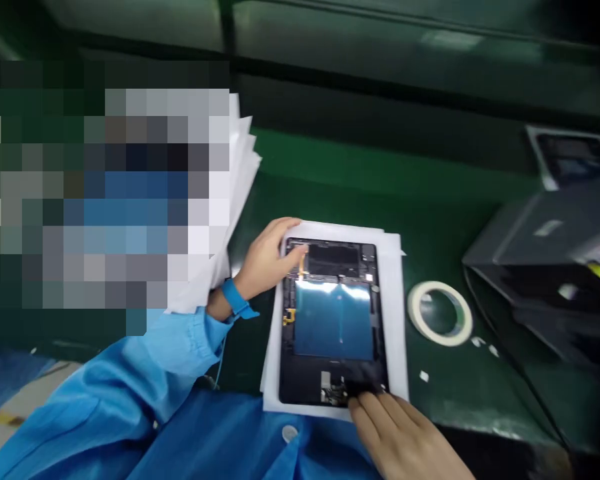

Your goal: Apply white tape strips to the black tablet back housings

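Note:
An opened tablet [330, 383] lies on white foam-like sheets [395, 320], its inside facing up. A wide, shiny battery [330, 327] fills its middle, and an orange flex cable [301, 265] runs near its upper left. My left hand [265, 263] grips the tablet's upper left corner, thumb over the inside and fingers along the edge of the sheets. At the lower right corner, my right hand [397, 423] has its fingers bent and pressed together over the tablet. A dark patch shows at those fingertips; what they hold is hidden.
On the green table [305, 180] a roll of masking tape [440, 313] lies right of the tablet, among small white scraps. Farther right stand a grey box-like fixture [525, 227], another tablet [573, 157] and a black cable [520, 377]. White sheets [235, 180] fan out at left, beside a blurred-out area.

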Tool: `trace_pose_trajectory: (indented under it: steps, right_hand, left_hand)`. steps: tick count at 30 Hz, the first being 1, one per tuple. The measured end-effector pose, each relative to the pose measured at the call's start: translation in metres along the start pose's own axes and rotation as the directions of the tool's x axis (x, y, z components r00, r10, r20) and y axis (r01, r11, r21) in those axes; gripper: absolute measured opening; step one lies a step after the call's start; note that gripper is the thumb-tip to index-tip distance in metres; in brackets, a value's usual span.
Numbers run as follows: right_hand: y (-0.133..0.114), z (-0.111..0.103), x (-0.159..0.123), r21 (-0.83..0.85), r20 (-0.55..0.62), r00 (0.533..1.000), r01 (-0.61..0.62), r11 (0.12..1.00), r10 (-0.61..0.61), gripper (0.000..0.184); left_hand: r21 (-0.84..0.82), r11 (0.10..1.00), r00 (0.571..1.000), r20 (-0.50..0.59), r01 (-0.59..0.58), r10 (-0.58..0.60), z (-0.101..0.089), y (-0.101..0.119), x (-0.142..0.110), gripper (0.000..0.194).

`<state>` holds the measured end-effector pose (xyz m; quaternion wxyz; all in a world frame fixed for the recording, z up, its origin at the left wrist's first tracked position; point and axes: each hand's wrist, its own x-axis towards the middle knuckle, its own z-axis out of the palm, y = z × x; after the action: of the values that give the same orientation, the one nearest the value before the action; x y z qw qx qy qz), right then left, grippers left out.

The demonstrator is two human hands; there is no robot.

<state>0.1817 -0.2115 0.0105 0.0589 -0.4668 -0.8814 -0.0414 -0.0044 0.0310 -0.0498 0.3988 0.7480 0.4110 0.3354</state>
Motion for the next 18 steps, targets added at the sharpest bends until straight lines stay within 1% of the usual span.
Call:
trace_pose_trajectory:
  steps: [2, 4, 5, 6, 7, 8, 9, 10, 12, 14, 16, 18]
  right_hand:
    - [0.010, -0.006, 0.012, 0.051, -0.020, 0.998, -0.061, 0.997, 0.062, 0.031]
    - [0.037, -0.014, 0.010, 0.081, -0.089, 0.982, -0.156, 0.984, 0.164, 0.021]
    - [0.054, -0.017, 0.003, 0.025, -0.152, 0.961, -0.230, 0.973, 0.231, 0.013]
    - [0.072, -0.018, -0.007, -0.083, -0.238, 0.924, -0.328, 0.941, 0.300, 0.005]
    - [0.092, -0.017, -0.018, -0.220, -0.325, 0.864, -0.464, 0.858, 0.384, 0.009]
    - [0.111, -0.013, -0.031, -0.306, -0.430, 0.793, -0.577, 0.757, 0.431, 0.016]
    - [0.130, -0.008, -0.043, -0.360, -0.486, 0.740, -0.654, 0.665, 0.465, 0.021]
    - [0.147, -0.001, -0.054, -0.383, -0.516, 0.701, -0.703, 0.599, 0.493, 0.022]
    - [0.174, 0.015, -0.070, -0.365, -0.525, 0.637, -0.767, 0.527, 0.564, 0.024]
    - [0.191, 0.028, -0.078, -0.315, -0.511, 0.583, -0.811, 0.493, 0.632, 0.027]
    - [0.199, 0.036, -0.078, -0.282, -0.497, 0.552, -0.833, 0.476, 0.669, 0.029]
    - [0.203, 0.038, -0.073, -0.282, -0.498, 0.540, -0.840, 0.463, 0.678, 0.029]
  left_hand:
    - [0.140, 0.986, 0.995, 0.036, -0.093, 0.088, -0.003, -0.001, 0.001, 0.037]
    - [0.210, 0.968, 0.990, 0.052, -0.140, 0.131, -0.005, -0.002, 0.004, 0.035]
    - [0.222, 0.964, 0.989, 0.053, -0.148, 0.139, -0.005, -0.001, 0.006, 0.035]
    - [0.224, 0.963, 0.989, 0.046, -0.148, 0.141, -0.006, -0.001, 0.007, 0.034]
    - [0.220, 0.965, 0.990, 0.037, -0.142, 0.137, -0.006, 0.000, 0.008, 0.034]
    - [0.212, 0.968, 0.991, 0.027, -0.132, 0.129, -0.007, 0.001, 0.008, 0.033]
    - [0.201, 0.972, 0.993, 0.017, -0.121, 0.120, -0.008, 0.001, 0.008, 0.031]
    - [0.189, 0.975, 0.994, 0.010, -0.113, 0.113, -0.010, 0.001, 0.009, 0.030]
    - [0.173, 0.979, 0.994, 0.003, -0.105, 0.106, -0.014, 0.000, 0.010, 0.032]
    - [0.175, 0.979, 0.994, 0.003, -0.108, 0.109, -0.019, -0.001, 0.011, 0.036]
    - [0.190, 0.975, 0.994, 0.004, -0.111, 0.112, -0.022, -0.002, 0.013, 0.033]
    - [0.198, 0.974, 0.993, 0.005, -0.115, 0.116, -0.023, -0.001, 0.015, 0.027]
